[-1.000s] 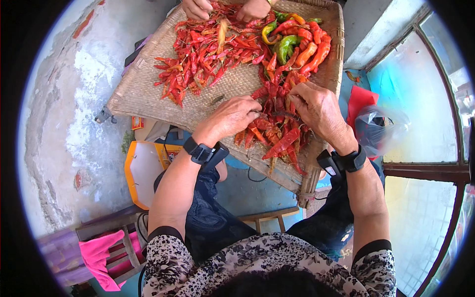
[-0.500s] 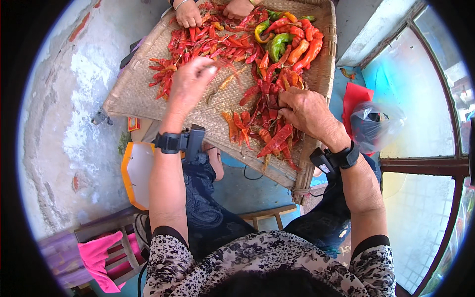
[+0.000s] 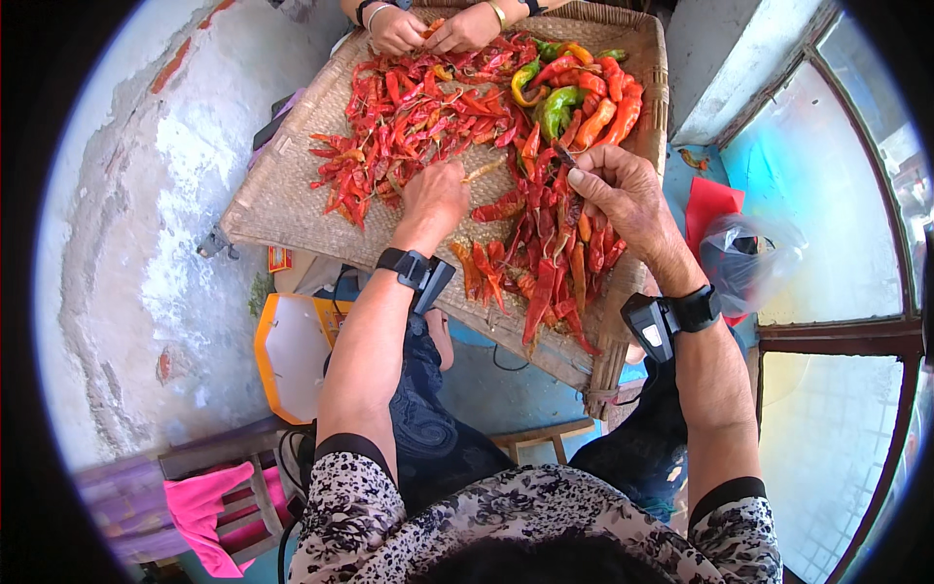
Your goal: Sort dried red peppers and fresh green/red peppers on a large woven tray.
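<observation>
Head view: right hand (image 3: 623, 195) pinched, thumb and forefinger in a tight grip on the dark stem of a red chilli (image 3: 562, 154), held just above the heap. Left hand (image 3: 435, 195) curled, knuckles up, resting on the woven tray (image 3: 282, 204) among the dried red chillies (image 3: 409, 117); grip there impossible to tell (fingers tucked under the palm). A pale orange chilli (image 3: 484, 171) lying just beside that hand. Green and orange peppers (image 3: 559, 102) piled toward the tray's far right corner. Another person's hands (image 3: 433, 29) busy at the far edge. Black wrist devices (image 3: 418, 271) strapped on both forearms. Plastic bag (image 3: 749, 258) off to the right, pink cloth (image 3: 199, 511) lower left.
</observation>
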`<state>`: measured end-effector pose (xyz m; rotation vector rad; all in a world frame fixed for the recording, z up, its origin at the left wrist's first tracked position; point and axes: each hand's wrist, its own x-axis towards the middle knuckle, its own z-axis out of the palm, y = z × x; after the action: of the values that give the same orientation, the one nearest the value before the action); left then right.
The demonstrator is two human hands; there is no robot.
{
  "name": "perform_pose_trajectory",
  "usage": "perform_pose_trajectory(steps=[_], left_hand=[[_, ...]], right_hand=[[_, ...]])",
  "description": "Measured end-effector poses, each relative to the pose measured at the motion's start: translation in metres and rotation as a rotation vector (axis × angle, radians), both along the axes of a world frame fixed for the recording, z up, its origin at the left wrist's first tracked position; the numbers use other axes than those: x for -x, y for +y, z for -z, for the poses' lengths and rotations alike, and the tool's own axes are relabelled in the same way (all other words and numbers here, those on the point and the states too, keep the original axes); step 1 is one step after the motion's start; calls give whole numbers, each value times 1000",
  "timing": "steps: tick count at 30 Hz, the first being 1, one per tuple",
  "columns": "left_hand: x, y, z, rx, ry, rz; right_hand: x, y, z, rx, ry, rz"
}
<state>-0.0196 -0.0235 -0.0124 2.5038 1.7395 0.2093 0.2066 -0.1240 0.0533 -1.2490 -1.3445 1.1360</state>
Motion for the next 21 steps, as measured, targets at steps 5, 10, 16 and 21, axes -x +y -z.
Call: perform_pose_trajectory(steps=[5,10,16,21], left_hand=[[21,5,-31,-449,-116,-82],[3,-18,-51,204,-766,83],[-35,-63,-46,477,-827,311],[16,-8,-44,-155,-624,-66]], right_hand=[[-1,4,6,-64,-26,34],[3,8,11,-25,147,7],[18,12,16,-36,220,-58],[12,13,12,-96,84,1]])
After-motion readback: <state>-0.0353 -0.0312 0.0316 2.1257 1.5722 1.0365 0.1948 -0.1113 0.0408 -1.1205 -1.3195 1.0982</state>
